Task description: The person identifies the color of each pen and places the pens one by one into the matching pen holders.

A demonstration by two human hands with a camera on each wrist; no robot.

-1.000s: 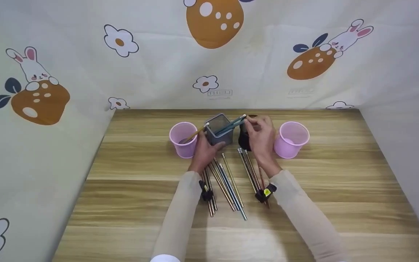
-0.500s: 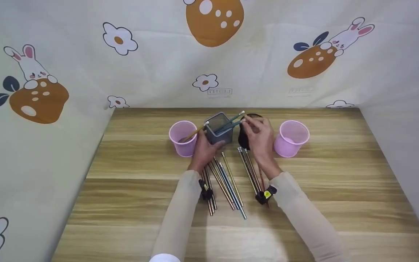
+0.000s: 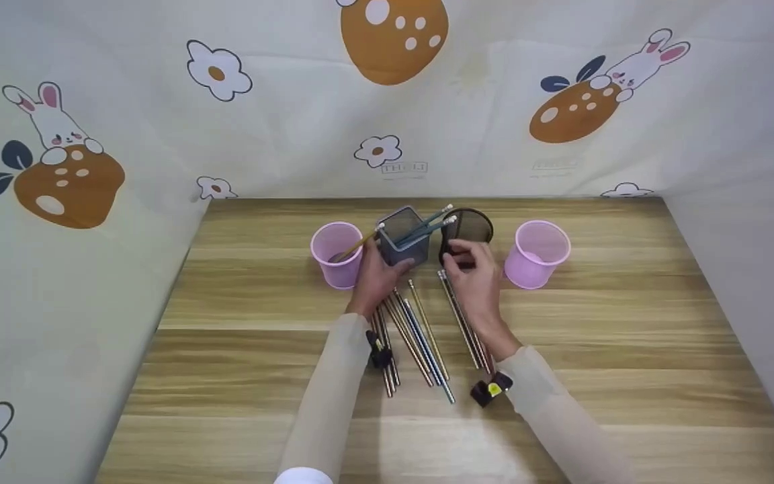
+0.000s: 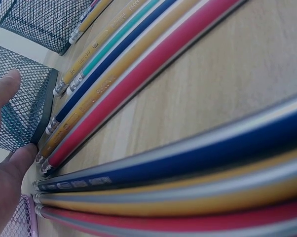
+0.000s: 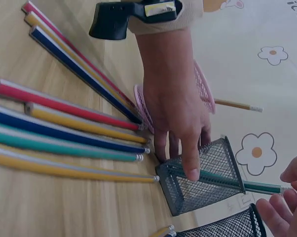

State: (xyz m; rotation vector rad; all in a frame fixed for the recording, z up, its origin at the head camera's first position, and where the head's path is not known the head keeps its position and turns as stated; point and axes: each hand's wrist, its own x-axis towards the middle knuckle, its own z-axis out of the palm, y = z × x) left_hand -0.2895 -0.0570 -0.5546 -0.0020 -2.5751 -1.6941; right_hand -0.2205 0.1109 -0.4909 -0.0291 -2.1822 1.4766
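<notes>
My left hand (image 3: 375, 279) grips the square dark mesh pencil holder (image 3: 418, 254), thumb across its near wall, as the right wrist view also shows. Two green pencils (image 3: 425, 232) lean out of that holder toward the right, white erasers up. My right hand (image 3: 481, 282) is just in front of the round black mesh cup (image 3: 486, 225), its fingers loosely bent with nothing between them. In the right wrist view, its fingers (image 5: 274, 212) show near the eraser end of a green pencil (image 5: 262, 187). A yellow pencil (image 3: 364, 242) leans in the left pink cup (image 3: 341, 275).
Another pink cup (image 3: 531, 272) stands to the right of the black one. Several pencils (image 3: 420, 339) lie on the wooden table in front of the holders, some under my left wrist. More pencils (image 3: 457, 316) lie beside my right wrist. A patterned sheet (image 3: 293, 148) hangs behind.
My right hand has let go of the green pencils and drawn back toward me, uncovering the black mesh cup's opening. The left hand stays on the square holder.
</notes>
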